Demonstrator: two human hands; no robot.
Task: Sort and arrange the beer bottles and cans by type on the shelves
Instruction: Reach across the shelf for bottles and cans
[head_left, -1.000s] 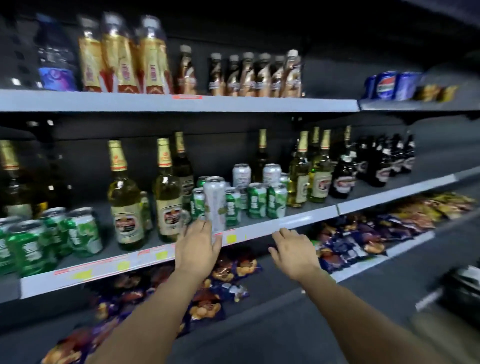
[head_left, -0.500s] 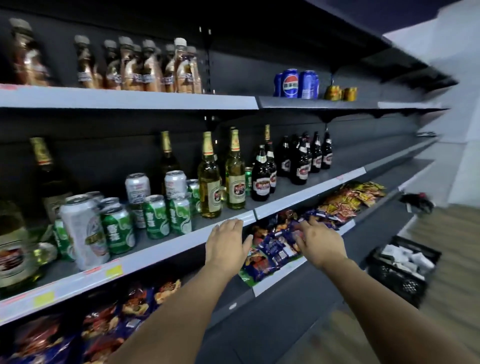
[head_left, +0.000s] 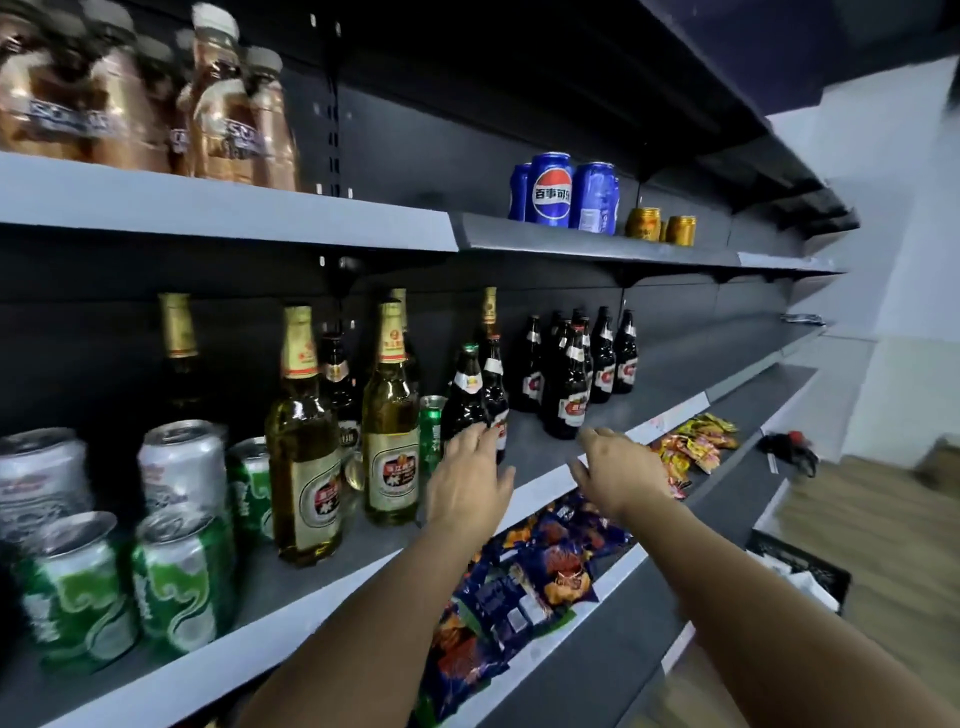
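Note:
On the middle shelf stand green cans and silver cans at the left, then tall gold-label bottles, then dark bottles. A larger group of dark bottles stands further right. A slim green can sits between the gold-label and dark bottles. My left hand is open, its fingertips at the nearest dark bottle, not wrapped round it. My right hand is open over the shelf's front edge and holds nothing.
The upper shelf carries amber drink bottles, blue cola cans and small gold cans. Snack bags fill the lower shelf. A black crate stands on the wooden floor at the right.
My view has swung right along the shelf. My left hand let go of the silver can and both hands have moved right toward the dark bottles.

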